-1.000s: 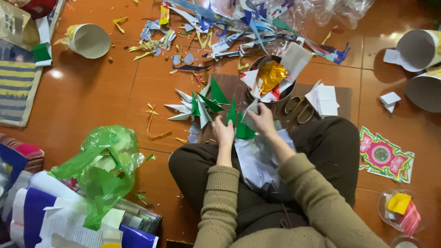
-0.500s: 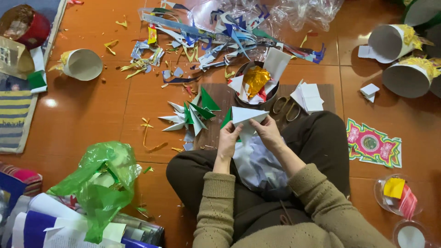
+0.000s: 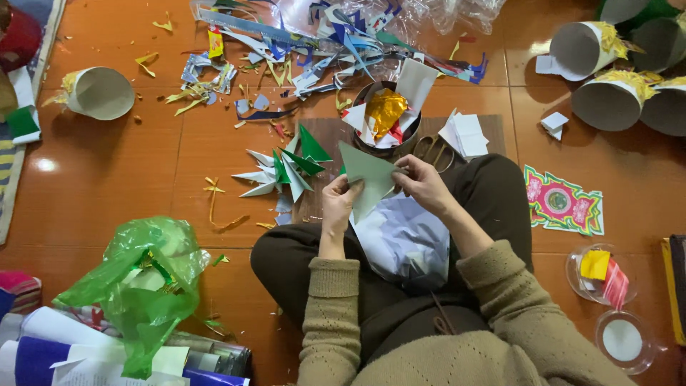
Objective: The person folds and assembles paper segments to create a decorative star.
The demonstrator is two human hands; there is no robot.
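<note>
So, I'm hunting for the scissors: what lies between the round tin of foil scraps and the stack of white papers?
In the head view, the scissors lie on the brown board between the tin and the white papers, just above the right hand.

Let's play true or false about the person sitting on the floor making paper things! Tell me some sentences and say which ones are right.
1. Both hands, the left hand and the right hand, hold a pale green paper triangle. True.
2. The scissors are in the right hand. False: they lie on the brown board, beside the round tin.
3. A crumpled green plastic bag lies on the floor to the person's left. True.
4. The round tin is empty. False: it holds gold foil and paper scraps.
5. Folded white and green paper points lie in a pile on the floor in front of the person. True.
</note>
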